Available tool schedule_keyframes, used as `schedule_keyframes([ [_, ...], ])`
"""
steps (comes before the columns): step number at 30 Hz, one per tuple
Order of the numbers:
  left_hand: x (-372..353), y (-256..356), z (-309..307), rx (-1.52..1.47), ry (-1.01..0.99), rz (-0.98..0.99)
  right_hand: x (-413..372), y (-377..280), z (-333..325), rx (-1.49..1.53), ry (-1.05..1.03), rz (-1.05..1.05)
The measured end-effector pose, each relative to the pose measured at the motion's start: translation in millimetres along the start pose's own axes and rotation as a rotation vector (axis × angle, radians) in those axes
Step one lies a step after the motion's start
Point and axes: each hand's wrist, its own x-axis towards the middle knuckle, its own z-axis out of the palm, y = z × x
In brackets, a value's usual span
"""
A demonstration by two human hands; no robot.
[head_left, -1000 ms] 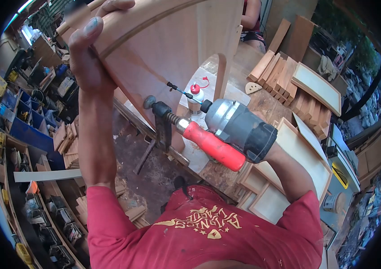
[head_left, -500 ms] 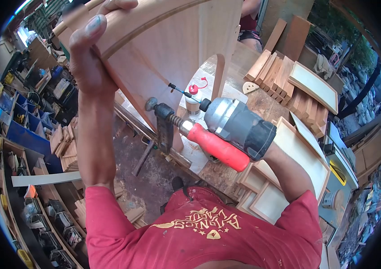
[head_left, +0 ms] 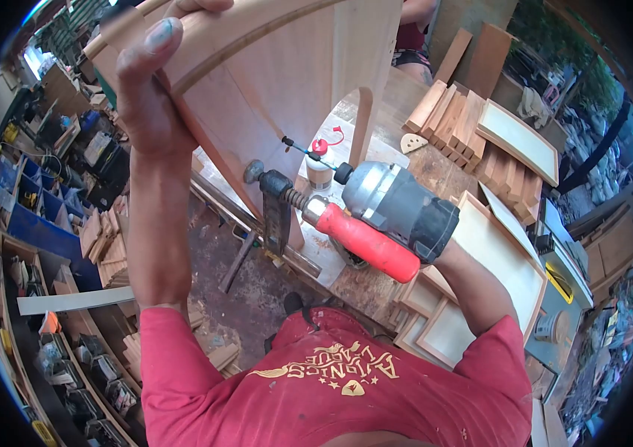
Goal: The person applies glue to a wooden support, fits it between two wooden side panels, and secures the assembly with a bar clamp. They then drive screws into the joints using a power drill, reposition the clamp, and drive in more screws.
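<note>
My left hand [head_left: 154, 93] is closed on the curved edge of a large wooden piece [head_left: 257, 82], thumb on its near side. A drill [head_left: 398, 208] is held up at centre right by my right hand, mostly hidden behind it. The drill's long thin bit [head_left: 300, 148] points at the inner face of the wood, its tip at or very near the surface. A clamp with a red handle [head_left: 369, 242] sits on the lower edge of the wood, just below the drill. Behind the bit stands a white bottle with a red cap [head_left: 319, 160].
Wooden strips [head_left: 447, 119] are stacked on the workbench [head_left: 436, 175], with framed panels [head_left: 495, 261] at right. Another person [head_left: 413, 45] is partly visible behind the wood. Shelves with tools [head_left: 71, 335] line the left. A blue organiser [head_left: 48, 223] stands there.
The wooden piece and clamp have shifted very slightly against the surroundings, and the drill has moved a little with them. Both hands keep their hold.
</note>
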Motion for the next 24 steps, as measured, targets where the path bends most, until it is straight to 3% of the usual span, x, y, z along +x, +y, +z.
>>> schedule_keyframes([
  [9, 5.0, -4.2, -6.5, -0.092, -0.085, 0.037, -11.5, -12.5, 4.7, 0.061, 0.070, 0.065],
  [14, 1.3, 5.7, -4.0, 0.172, 0.167, 0.062, -8.1, -27.5, -10.0, -0.114, 0.026, -0.007],
  [15, -0.4, 6.1, -1.7, 0.200, 0.241, 0.037, -29.5, -13.7, -3.1, -0.100, -0.065, 0.087],
  [17, -25.4, 10.8, -15.3, 0.241, 0.477, 0.054, -58.1, -23.0, -9.7, 0.551, 0.029, 0.472],
  [18, -48.6, 15.2, -18.2, 0.257, 0.385, 0.161, -64.9, -29.6, -21.6, 0.688, 0.066, 0.593],
  [19, -78.5, 21.1, -22.0, 0.276, 0.290, 0.274, -72.5, -37.4, -38.8, 0.627, 0.105, 0.592],
  [20, -115.4, 20.4, -34.6, 0.194, 0.445, 0.287, -78.8, -43.8, -57.2, 0.604, 0.162, 0.604],
  [21, -160.7, 18.8, -63.8, -0.161, 0.174, 0.218, -84.5, -49.0, -77.1, 0.571, 0.226, 0.611],
  [24, -289.2, -42.8, 7.6, 0.926, 0.254, 0.055, -101.3, -65.1, -118.5, 0.527, 0.434, 0.563],
])
